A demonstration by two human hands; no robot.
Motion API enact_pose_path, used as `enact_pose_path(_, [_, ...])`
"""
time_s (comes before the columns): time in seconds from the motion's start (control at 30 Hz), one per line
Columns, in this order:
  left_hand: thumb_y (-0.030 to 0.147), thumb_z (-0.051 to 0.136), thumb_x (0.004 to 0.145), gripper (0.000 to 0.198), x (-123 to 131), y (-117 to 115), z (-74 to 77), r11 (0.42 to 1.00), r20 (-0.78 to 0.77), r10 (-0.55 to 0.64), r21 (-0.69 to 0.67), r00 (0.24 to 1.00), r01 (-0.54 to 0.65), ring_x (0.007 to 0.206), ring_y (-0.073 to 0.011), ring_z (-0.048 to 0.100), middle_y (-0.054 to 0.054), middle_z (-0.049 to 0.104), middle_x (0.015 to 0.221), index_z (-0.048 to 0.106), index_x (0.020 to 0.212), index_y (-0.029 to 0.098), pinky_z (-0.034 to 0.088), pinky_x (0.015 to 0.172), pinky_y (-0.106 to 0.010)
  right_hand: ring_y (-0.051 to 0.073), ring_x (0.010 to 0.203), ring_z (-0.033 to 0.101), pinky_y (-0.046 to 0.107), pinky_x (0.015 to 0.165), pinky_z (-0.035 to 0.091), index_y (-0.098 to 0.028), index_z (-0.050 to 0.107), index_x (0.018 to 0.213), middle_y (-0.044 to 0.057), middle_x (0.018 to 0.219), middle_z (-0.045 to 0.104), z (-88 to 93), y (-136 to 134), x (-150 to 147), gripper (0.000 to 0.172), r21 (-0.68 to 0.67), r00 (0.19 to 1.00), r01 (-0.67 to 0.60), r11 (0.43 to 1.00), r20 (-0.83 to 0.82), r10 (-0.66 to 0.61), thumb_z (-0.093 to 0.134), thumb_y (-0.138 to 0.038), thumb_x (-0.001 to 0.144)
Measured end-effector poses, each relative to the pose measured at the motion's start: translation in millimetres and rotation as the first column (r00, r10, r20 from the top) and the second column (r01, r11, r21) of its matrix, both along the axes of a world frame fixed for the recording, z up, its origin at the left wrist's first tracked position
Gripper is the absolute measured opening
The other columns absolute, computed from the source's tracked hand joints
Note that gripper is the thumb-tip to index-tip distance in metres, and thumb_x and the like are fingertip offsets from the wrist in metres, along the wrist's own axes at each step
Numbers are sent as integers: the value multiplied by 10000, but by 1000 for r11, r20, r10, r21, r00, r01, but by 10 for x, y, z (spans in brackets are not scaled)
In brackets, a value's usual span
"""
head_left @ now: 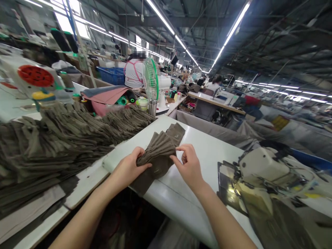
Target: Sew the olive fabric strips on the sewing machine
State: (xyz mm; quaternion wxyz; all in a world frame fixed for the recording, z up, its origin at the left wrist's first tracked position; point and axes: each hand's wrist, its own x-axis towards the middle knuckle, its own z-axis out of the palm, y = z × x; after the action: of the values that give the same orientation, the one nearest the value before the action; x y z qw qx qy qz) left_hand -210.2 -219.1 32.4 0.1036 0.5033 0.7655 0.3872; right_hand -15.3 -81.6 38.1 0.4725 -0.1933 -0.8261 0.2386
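A small fanned stack of grey-brown fabric pieces (162,148) lies on the white table (207,155) in front of me. My left hand (128,169) is closed on the stack's near left end, thumb on top. My right hand (189,164) pinches the right edge of the same pieces between thumb and forefinger. A large pile of the same grey-brown pieces (59,138) is spread over the table to the left.
A sewing machine (261,173) stands at the right, close to my right hand. A small green fan (150,81), a metal cup and thread cones sit at the table's far end. A person in a white top (133,71) sits beyond, among rows of workstations.
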Motion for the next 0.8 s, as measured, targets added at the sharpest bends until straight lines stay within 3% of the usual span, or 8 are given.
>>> enact_pose_path(0.17, [495, 638, 772, 315, 184, -33, -30, 1000, 78, -25, 13, 997, 24, 745, -211, 609, 29, 631, 804, 506, 904, 242, 451, 678, -301, 89, 579, 421, 247, 533, 400, -242, 532, 928, -12, 957, 583, 28, -168, 228, 187, -92, 999, -44, 995, -21, 42, 707, -214, 867])
enact_pose_path(0.27, [501, 635, 770, 315, 274, -53, -19, 1000, 77, -7, 14, 997, 6, 746, -216, 622, 26, 642, 802, 520, 911, 245, 453, 670, -299, 73, 510, 368, 229, 497, 352, -241, 533, 936, -71, 760, 547, 23, -291, 329, 198, -200, 999, -49, 979, -28, 45, 716, -220, 862])
enact_pose_path(0.47, [469, 607, 809, 247, 428, -150, 54, 997, 3, 7, 79, 1000, -7, 685, -193, 617, 42, 643, 755, 528, 896, 252, 445, 628, -275, 97, 548, 520, 220, 511, 418, -235, 486, 1263, -46, 768, 657, 107, -509, 482, 336, -399, 980, -194, 896, -109, 164, 599, -306, 955])
enact_pose_path(0.57, [445, 605, 824, 213, 465, -208, 101, 992, -70, -10, 128, 998, 19, 673, -184, 616, 45, 646, 751, 536, 885, 253, 441, 625, -271, 105, 564, 549, 218, 533, 437, -234, 495, 1249, -53, 720, 664, 139, -552, 523, 303, -377, 989, -135, 916, -113, 99, 577, -264, 959])
enact_pose_path(0.67, [431, 606, 835, 198, 490, -251, 129, 987, -112, -19, 154, 994, 36, 683, -185, 632, 41, 659, 758, 546, 890, 251, 447, 630, -273, 82, 511, 493, 196, 511, 421, -245, 525, 1123, -73, 702, 661, 142, -570, 543, 243, -290, 993, -44, 956, -114, 11, 640, -217, 911])
enact_pose_path(0.8, [426, 612, 848, 193, 512, -286, 108, 982, -132, -35, 179, 991, 59, 694, -187, 651, 36, 677, 768, 558, 894, 247, 466, 635, -275, 66, 481, 453, 173, 481, 403, -254, 521, 1082, -89, 702, 645, 152, -582, 559, 263, -238, 994, -17, 971, -108, -9, 677, -192, 879])
